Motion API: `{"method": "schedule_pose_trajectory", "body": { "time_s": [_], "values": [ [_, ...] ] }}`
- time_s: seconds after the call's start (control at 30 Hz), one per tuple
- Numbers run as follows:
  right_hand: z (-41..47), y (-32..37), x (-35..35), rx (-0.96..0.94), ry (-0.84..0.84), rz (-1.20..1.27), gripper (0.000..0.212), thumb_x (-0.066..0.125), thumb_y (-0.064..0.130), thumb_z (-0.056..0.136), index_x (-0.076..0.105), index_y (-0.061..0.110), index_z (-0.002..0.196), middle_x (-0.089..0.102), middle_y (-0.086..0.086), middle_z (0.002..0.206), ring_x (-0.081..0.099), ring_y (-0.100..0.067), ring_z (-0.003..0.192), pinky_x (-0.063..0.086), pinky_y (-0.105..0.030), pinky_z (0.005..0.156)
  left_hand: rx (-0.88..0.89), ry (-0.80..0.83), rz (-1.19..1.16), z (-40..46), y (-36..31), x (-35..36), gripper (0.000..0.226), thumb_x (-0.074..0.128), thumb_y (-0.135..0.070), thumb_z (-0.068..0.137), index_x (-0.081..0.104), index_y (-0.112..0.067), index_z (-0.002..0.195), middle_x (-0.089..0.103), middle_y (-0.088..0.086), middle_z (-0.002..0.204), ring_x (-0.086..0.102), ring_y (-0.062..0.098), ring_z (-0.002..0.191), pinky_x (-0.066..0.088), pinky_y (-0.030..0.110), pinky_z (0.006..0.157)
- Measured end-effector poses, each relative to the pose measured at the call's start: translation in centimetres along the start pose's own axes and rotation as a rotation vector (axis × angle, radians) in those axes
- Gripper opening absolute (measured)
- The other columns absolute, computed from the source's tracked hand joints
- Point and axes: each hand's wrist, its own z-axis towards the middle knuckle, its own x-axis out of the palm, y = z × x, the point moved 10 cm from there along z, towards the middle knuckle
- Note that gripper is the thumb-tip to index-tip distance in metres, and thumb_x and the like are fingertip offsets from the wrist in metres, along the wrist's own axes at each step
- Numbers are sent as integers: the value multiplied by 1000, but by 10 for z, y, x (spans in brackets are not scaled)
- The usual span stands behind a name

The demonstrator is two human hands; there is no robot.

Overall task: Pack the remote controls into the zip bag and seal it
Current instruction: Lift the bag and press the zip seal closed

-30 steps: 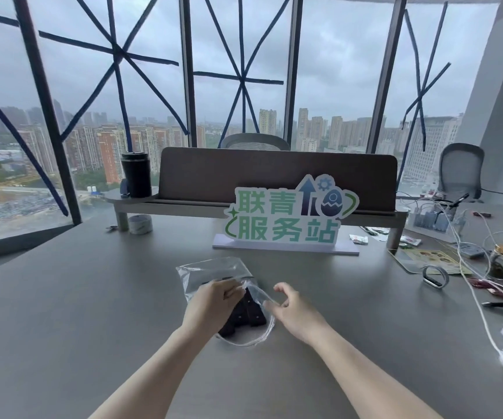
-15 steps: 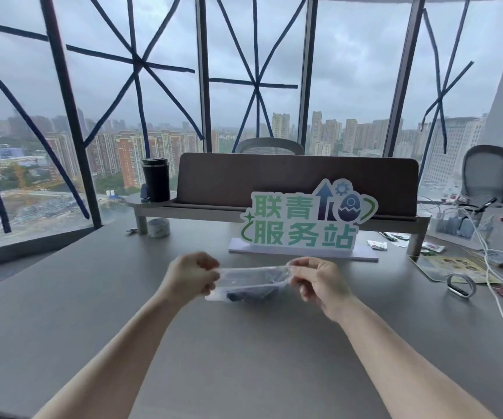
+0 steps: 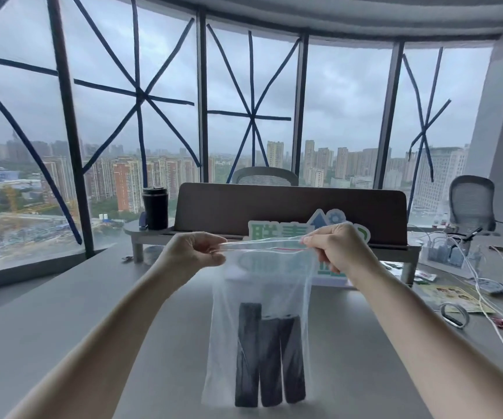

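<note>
Both hands are closed in pinches on the top corners of the bag [image 3: 259, 297], left hand [image 3: 194, 252] and right hand [image 3: 336, 249], holding it upright above the counter [image 3: 62, 328] with three remotes [image 3: 269, 358] standing at its bottom. To seal well, keep the strip taut and press along it end to end. Open room lies left; cables [image 3: 486, 285] crowd the right edge.

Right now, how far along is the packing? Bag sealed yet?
Done: three dark remotes stand upright at the bottom of the clear bag, which hangs above the desk. In hand: the left hand and right hand each pinch one end of the zip strip, pulled taut. Left: the seal. The two lips look apart in the middle, so it seems not yet pressed shut.
</note>
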Motion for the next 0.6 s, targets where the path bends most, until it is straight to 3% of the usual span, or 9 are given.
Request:
{"method": "schedule_pose_trajectory", "body": {
  "time_s": [0.07, 0.13, 0.17, 0.23, 0.33, 0.43, 0.53, 0.6],
  "values": [
    [-5, 6, -6, -17, -11, -103, 25, 71, 7, 81, 76, 11, 56, 41, 7, 35, 33, -4, 28, 33, -19, 45, 44, -127, 140, -4, 3, -9, 24, 76, -2, 71, 72, -26, 69, 69, -11, 56, 60, 3, 53, 50, 13, 59],
    [-9, 8, -16, -17, -41, -161, 43, 70, 6, 75, 56, 12, 36, 31, 8, 34, 29, -7, 31, 31, -27, 54, 49, -193, 196, -7, 6, -15, 19, 74, -8, 75, 72, -24, 63, 67, -8, 51, 56, 4, 44, 49, 14, 49],
    [-11, 9, -21, -19, -52, -178, 42, 70, 6, 73, 51, 9, 36, 28, 6, 36, 26, -8, 34, 30, -29, 57, 48, -187, 196, -7, 8, -13, 18, 73, -9, 76, 72, -22, 63, 67, -3, 54, 56, 7, 46, 49, 16, 46],
    [-12, 10, -29, -14, -55, -216, 25, 69, 7, 71, 61, -7, 51, 27, 1, 40, 25, -11, 40, 30, -31, 58, 38, -149, 167, -7, 11, -6, 16, 70, -8, 78, 71, -17, 65, 66, 8, 64, 55, 13, 53, 47, 21, 44],
    [-17, 13, -35, -22, -32, -244, 25, 69, 8, 69, 66, -17, 71, 25, 0, 42, 21, -13, 41, 25, -28, 50, 35, -84, 93, -9, 8, 12, 5, 67, -10, 79, 69, -11, 75, 65, 9, 72, 55, 16, 61, 43, 21, 43],
    [-21, 15, -37, -28, -7, -251, 25, 70, 6, 70, 62, -18, 66, 23, 4, 39, 19, -9, 35, 24, -22, 40, 53, -28, 63, -11, 8, 33, 6, 71, -13, 78, 70, -13, 84, 64, 2, 74, 50, 16, 62, 40, 18, 43],
    [-25, 16, -42, -20, -14, -259, 28, 68, 4, 69, 53, -17, 58, 24, -2, 45, 18, -12, 39, 22, -25, 45, 55, -113, 82, -11, 8, 35, 9, 73, -10, 77, 71, -16, 71, 62, 4, 65, 49, 17, 58, 39, 19, 41],
    [-27, 17, -50, -18, -55, -302, 33, 66, 6, 68, 41, -5, 47, 23, -7, 52, 20, -15, 45, 20, -27, 47, 30, -161, 11, -11, 6, 32, 13, 72, -10, 78, 70, -18, 67, 63, 1, 66, 52, 15, 56, 40, 20, 42]
  ]
}}
